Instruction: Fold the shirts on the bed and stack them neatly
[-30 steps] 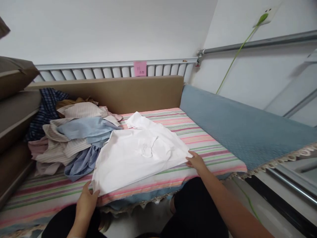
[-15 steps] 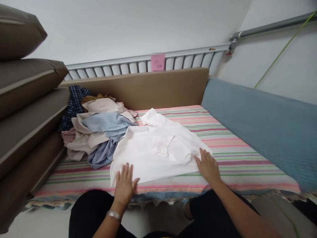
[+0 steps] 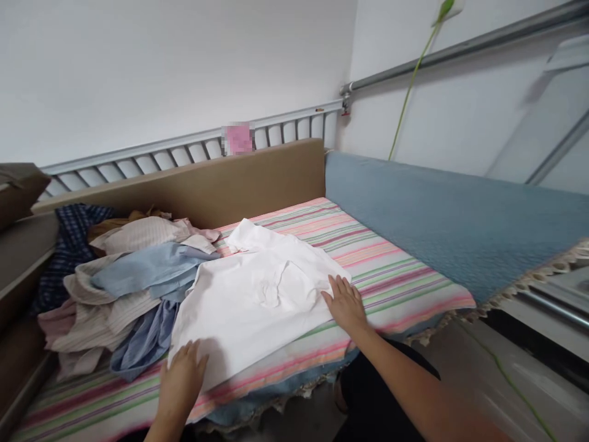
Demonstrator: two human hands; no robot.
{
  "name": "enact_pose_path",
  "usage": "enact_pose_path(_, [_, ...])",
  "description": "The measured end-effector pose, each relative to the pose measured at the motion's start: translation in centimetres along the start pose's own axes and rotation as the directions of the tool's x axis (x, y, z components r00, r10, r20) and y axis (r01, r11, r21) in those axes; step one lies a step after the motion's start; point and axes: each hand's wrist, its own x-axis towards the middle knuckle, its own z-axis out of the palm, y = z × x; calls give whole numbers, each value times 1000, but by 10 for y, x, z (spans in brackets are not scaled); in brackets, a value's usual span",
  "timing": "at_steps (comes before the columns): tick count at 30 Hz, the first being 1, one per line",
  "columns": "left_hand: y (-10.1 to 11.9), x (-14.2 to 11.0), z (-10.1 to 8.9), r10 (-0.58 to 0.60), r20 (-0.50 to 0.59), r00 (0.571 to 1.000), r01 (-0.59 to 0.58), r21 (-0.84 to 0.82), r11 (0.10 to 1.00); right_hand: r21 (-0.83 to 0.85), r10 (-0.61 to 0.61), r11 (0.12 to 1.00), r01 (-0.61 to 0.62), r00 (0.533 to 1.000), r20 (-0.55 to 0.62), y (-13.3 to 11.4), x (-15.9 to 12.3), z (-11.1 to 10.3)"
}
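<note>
A white shirt (image 3: 230,307) lies spread on the striped sheet (image 3: 386,264), with a few creases near its middle. My left hand (image 3: 183,374) rests at the shirt's near left corner, fingers stretched out. On the shirt's right end, near a sleeve, lies my right hand (image 3: 346,302), flat with its fingers extended. Neither hand grips the cloth. Left of the shirt is a heap of crumpled clothes, among them a light blue garment (image 3: 147,270), a cream striped one (image 3: 110,313) and a dark checked one (image 3: 76,245).
A brown padded panel (image 3: 257,178) stands along the back, before a white radiator (image 3: 161,161). The blue covered backrest (image 3: 437,209) borders the right side. Brown cushions (image 3: 18,252) are stacked at the left. A green cord (image 3: 409,92) hangs by the wall.
The view has swung to the right, so everything appears further left. Both hands stay at about the same places on the shirt, which lies much as before.
</note>
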Motion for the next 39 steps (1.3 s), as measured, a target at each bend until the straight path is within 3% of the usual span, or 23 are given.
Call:
enact_pose_path(3, [62, 31, -36, 158, -8, 987, -158, -82, 984, 9, 11, 1000, -11, 1000, -6, -2, 0, -2])
enact_pose_path(5, [115, 51, -45, 220, 4, 975, -219, -102, 970, 8, 19, 1000, -19, 1000, -19, -3, -1, -3])
enact_pose_path(7, [163, 69, -42, 217, 16, 976, -215, -66, 974, 5, 29, 1000, -29, 999, -33, -5, -1, -4])
enact_pose_path(9, [197, 87, -32, 179, 33, 983, -178, -18, 984, 2, 35, 999, -35, 998, -48, -6, -2, -5])
enact_pose_path(12, [217, 113, -26, 129, 60, 990, -132, 40, 990, 5, 33, 999, -33, 997, -73, -7, -4, -6])
enact_pose_path(15, [208, 140, -47, 107, 51, 993, -111, 93, 989, 16, 36, 999, -35, 996, -83, -7, -5, -6])
enact_pose_path(21, [145, 183, -141, 104, -183, 978, -68, 190, 979, 23, 25, 999, -23, 995, -94, -4, -7, -6])
enact_pose_path(23, [128, 189, -165, 195, -333, 923, -112, 252, 961, 23, 16, 1000, -13, 995, -97, -3, -6, -5])
enact_pose_path(26, [121, 192, -189, 357, -523, 774, -197, 337, 921, 22, 11, 1000, -9, 994, -108, -2, -6, -4])
enact_pose_path(29, [134, 194, -200, 420, -608, 673, -257, 340, 905, 16, 8, 1000, -6, 993, -122, -2, -6, -3])
enact_pose_path(32, [151, 194, -201, 436, -668, 603, -328, 290, 899, 14, 4, 1000, -2, 992, -129, -1, -6, -2])
enact_pose_path(36, [146, 191, -190, 338, -742, 579, -369, 131, 920, 20, 9, 1000, -6, 991, -131, 1, -5, 0])
enact_pose_path(39, [111, 175, -173, 286, -759, 585, -390, 46, 920, 30, 5, 1000, -1, 992, -126, 2, -4, -1])
